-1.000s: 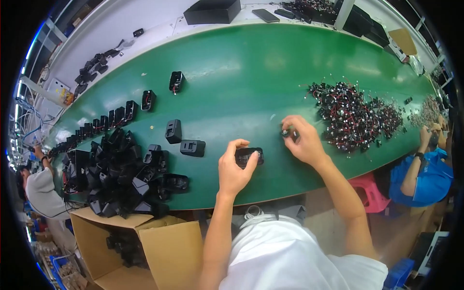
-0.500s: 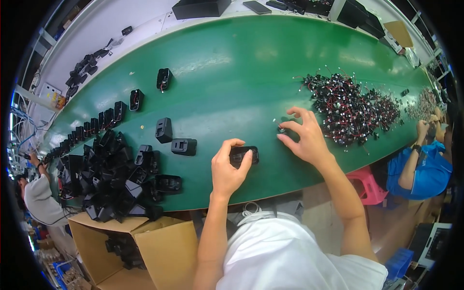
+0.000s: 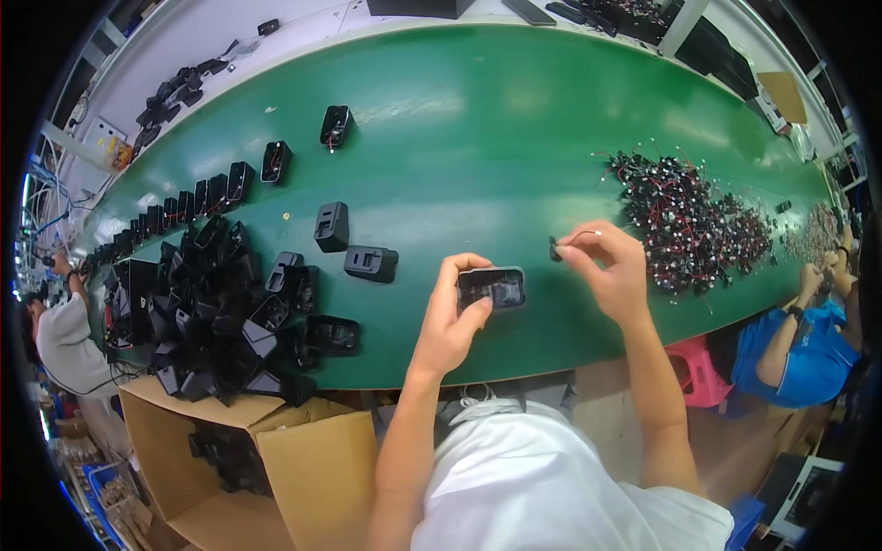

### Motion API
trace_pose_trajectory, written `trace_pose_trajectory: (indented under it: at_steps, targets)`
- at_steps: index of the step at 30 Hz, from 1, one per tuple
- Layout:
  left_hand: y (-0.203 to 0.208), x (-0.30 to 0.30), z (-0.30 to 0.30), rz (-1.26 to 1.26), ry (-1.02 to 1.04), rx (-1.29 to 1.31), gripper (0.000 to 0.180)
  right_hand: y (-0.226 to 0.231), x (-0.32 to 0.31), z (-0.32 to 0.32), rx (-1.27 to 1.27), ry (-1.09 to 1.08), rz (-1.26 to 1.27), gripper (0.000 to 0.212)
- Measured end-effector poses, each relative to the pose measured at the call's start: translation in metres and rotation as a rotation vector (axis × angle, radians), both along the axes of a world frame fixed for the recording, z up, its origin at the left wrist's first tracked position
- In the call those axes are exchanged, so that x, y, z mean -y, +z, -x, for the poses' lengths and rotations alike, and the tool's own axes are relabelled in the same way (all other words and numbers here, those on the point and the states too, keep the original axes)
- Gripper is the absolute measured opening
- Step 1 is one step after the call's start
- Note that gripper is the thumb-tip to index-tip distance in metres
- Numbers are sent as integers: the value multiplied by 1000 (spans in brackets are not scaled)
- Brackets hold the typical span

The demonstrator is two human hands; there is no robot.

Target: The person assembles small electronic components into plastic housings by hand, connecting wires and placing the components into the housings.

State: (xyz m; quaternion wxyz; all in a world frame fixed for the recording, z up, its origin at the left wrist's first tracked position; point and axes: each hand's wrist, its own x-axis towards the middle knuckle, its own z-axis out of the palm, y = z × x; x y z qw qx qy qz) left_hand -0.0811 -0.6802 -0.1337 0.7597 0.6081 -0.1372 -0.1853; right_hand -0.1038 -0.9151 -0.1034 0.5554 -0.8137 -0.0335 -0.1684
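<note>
Holding the black housing [image 3: 491,287] open-side up at frame centre, your left hand [image 3: 453,321] closes around it just above the green worktop [image 3: 478,138], so your right hand [image 3: 614,271], pinching a small wired part [image 3: 557,248], can reach its cavity

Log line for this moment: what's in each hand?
left hand: holds black housing | right hand: pinches small wired part | both over green table | pile of wired parts to the right
</note>
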Motion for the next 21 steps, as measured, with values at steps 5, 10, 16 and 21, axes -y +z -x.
trace_pose_trajectory:
  at_steps: [5,10,16,21]
  targets:
    - [10,4,11,-7,69,139,50,14,-25,20,-78,98,-212,5]
    - [17,1,16,-163,173,447,48,13,-44,26,20,65,59,9]
    - [17,1,21,-232,167,604,42,12,-66,38,18,30,-42,7]
    - [16,-5,20,-267,152,715,36,1,-74,44,50,1,-197,7]
